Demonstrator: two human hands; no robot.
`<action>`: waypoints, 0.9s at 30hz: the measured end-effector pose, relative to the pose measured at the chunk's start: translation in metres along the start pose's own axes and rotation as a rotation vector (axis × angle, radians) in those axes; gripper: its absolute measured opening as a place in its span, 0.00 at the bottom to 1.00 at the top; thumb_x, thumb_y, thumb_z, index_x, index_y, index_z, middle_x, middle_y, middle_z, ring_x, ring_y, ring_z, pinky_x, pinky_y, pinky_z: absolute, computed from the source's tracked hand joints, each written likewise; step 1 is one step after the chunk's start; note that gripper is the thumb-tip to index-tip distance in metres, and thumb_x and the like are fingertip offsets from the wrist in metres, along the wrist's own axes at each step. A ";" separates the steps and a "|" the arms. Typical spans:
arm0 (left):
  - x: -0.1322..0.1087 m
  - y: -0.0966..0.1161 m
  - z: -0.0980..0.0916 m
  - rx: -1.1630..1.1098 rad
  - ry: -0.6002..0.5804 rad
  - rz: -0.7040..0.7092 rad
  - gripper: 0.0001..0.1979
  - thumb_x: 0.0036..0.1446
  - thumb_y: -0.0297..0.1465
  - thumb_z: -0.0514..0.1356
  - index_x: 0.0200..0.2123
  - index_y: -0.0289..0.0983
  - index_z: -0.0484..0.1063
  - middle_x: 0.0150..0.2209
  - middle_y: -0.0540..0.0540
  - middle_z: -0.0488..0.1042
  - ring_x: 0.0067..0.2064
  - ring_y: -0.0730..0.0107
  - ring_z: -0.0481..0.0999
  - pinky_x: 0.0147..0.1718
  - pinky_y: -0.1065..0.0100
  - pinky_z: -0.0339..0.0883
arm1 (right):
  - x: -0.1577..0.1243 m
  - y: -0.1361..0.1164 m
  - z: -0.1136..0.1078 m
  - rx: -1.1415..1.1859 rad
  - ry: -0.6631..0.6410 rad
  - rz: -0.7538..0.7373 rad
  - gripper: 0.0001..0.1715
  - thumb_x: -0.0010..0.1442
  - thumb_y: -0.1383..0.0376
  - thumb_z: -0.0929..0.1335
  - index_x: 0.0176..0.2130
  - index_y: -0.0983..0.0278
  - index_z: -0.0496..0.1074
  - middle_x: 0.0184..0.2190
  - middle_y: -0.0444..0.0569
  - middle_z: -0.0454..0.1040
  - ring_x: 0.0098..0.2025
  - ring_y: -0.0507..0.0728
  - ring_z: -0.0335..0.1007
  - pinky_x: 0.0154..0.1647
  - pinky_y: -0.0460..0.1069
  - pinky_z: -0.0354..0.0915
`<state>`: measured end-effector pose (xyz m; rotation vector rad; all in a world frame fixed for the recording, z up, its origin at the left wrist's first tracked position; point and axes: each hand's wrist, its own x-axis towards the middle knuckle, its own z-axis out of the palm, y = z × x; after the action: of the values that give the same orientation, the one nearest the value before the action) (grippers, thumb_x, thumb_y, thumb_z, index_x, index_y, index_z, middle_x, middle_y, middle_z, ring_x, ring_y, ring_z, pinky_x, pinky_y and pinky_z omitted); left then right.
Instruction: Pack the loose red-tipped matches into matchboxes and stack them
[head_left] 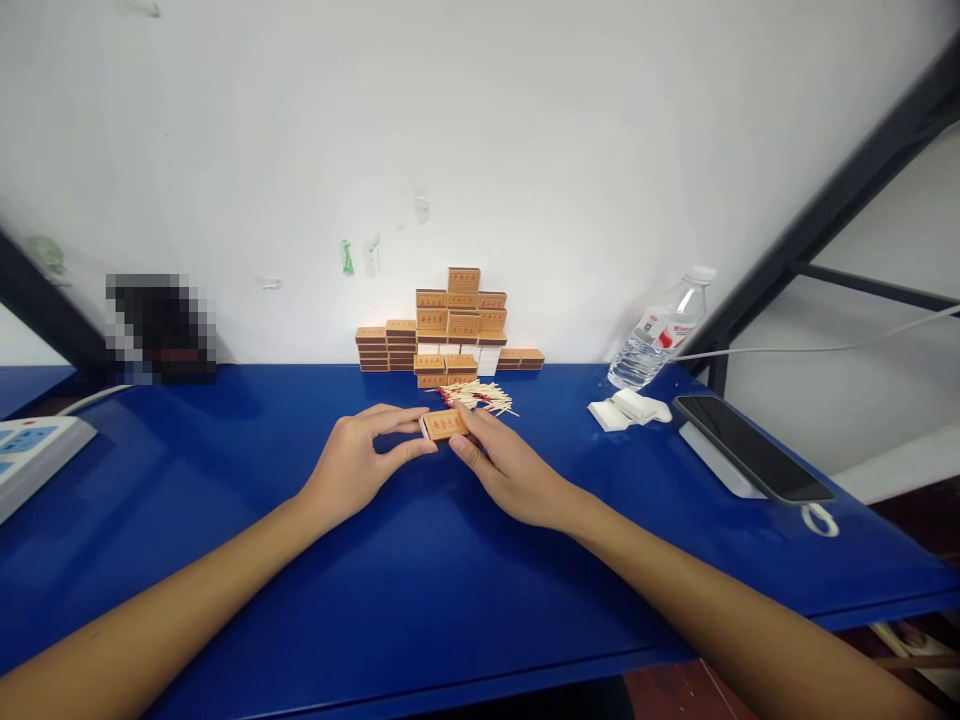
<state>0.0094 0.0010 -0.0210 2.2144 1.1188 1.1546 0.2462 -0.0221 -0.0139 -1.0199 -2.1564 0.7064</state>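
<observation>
An orange matchbox (445, 425) is held between my two hands, a little above or on the blue table. My right hand (514, 462) pinches its right end between thumb and fingers. At its left end, where a white edge shows, the thumb and fingertips of my left hand (367, 452) close around the box. Just behind the box lies a loose heap of red-tipped matches (480, 396). Farther back, a stepped stack of matchboxes (462, 322) stands against the wall, some showing white ends. Whether the held box contains matches is hidden.
On the right of the blue table (360, 610) are a tilted water bottle (660, 330), some white pieces (628, 409) and a phone (750, 445) on a stand. A power strip (41, 460) sits at the left edge. A pixelated dark object (161, 330) leans at the back left.
</observation>
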 end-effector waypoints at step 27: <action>-0.003 0.024 0.023 -0.096 -0.043 -0.149 0.28 0.73 0.48 0.51 0.67 0.39 0.70 0.53 0.41 0.79 0.54 0.54 0.76 0.58 0.53 0.68 | 0.003 0.001 0.002 -0.069 0.337 -0.031 0.19 0.66 0.60 0.73 0.54 0.62 0.73 0.30 0.44 0.76 0.30 0.55 0.69 0.37 0.51 0.67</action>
<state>0.0388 -0.0153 -0.0204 2.0377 1.1641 1.0704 0.2438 -0.0195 -0.0152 -1.0553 -1.9082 0.4130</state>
